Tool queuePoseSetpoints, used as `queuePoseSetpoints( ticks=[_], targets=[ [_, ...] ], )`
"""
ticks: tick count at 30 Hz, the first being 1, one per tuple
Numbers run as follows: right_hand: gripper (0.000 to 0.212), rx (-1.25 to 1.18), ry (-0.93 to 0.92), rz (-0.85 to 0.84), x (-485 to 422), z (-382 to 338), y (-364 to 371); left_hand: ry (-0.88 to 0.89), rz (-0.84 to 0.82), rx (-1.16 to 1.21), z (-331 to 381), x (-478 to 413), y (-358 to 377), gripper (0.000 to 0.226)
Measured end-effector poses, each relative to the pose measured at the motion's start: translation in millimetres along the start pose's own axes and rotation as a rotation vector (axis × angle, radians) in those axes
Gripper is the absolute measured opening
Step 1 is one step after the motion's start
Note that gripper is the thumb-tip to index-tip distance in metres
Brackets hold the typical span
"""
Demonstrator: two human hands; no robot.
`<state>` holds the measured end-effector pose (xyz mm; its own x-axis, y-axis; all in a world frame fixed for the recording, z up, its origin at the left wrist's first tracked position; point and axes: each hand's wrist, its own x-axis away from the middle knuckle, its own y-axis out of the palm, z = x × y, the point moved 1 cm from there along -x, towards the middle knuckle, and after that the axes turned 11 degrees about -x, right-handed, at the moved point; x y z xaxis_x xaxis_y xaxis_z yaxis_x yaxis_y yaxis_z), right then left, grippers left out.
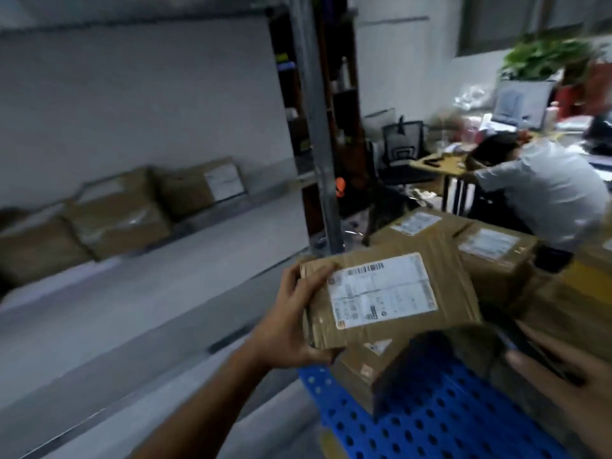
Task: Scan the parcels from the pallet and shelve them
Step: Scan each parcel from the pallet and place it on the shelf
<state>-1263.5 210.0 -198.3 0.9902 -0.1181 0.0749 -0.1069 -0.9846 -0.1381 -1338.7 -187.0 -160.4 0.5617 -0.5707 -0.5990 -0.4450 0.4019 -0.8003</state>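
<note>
**Scan step: parcel in hand, label up, hold it steady**

Nearest: the right hand [569,385] sat low at the frame edge, fingers lying along a dark, blurred, blocky object [447,359], probably the scanner. Too smeared to tell whether that hand gripped it or only rested against it.

The left hand [291,329] held the small brown cardboard parcel [390,293] by its left end, thumb on top and fingers curled under. The parcel was in the air above the blue perforated plastic pallet [430,425], tilted, with its white printed shipping label [381,289] facing up and the barcode along the label's upper edge.

My read is that the scan wasn't done yet. To do it well:
- stop moving first, since the whole view was motion-blurred
- keep the thumb off the label; it was just beside the corner
- aim the dark object squarely at the barcode strip, not the lower text blocks
- watch for tape glare across the label

Behind it, more taped brown cardboard boxes [496,256] were stacked on the pallet, so there was still plenty to scan.

To the left, the grey metal shelf [132,309] had bare deck in front and a row of brown boxes [119,217] pushed to the back. The bare front deck looked like the obvious drop spot.

Far right, a person in a pale shirt [546,193] was bent over a cluttered wooden bench [437,162], well apart from the work.
</note>
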Motion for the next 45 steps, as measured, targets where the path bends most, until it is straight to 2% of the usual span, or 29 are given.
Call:
queuePoseSetpoints(
  ticks=[3, 5, 11, 14, 16, 21, 24, 30, 33, 37, 41, 45],
  targets=[
    [0.040, -0.058, -0.045, -0.036, -30, -46, 39, -0.136, 0.086, -0.022, -39, -7, -26, 0.121],
    [0.037, -0.076, -0.153, -0.078, -50, -64, 65, -0.198, 0.155, -0.123, -74, -18, -46, 0.123],
    [0.070, -0.002, -0.276, -0.112, -105, -106, 123, -0.207, 0.218, -0.234, -152, -59, -65, 0.122],
    [0.065, -0.030, -0.360, -0.087, -139, -124, 145, -0.205, 0.193, -0.257, -187, -79, -69, 0.122],
    [0.061, -0.006, -0.385, -0.079, -163, -135, 158, -0.226, 0.249, -0.253, -207, -91, -68, 0.121],
    [0.054, -0.055, -0.429, -0.096, -213, -163, 194, -0.435, 0.461, -0.139, -214, -113, -40, 0.125],
    [0.049, -0.073, -0.494, -0.107, -238, -182, 223, -0.531, 0.535, -0.084, -205, -121, -14, 0.129],
    [0.059, 0.024, -0.547, -0.067, -274, -199, 246, -0.539, 0.533, 0.032, -217, -128, -1, 0.138],
    [0.060, 0.037, -0.543, -0.082, -284, -201, 251, -0.512, 0.528, 0.066, -226, -123, -3, 0.122],
    [0.062, -0.009, -0.517, -0.120, -292, -200, 257, -0.619, 0.532, 0.117, -234, -113, 0, 0.087],
    [0.055, -0.032, -0.521, -0.115, -297, -205, 256, -0.695, 0.485, 0.185, -237, -115, -5, 0.098],
    [0.051, -0.023, -0.516, -0.134, -304, -214, 261, -0.762, 0.418, 0.146, -235, -121, -6, 0.091]
  ],
)
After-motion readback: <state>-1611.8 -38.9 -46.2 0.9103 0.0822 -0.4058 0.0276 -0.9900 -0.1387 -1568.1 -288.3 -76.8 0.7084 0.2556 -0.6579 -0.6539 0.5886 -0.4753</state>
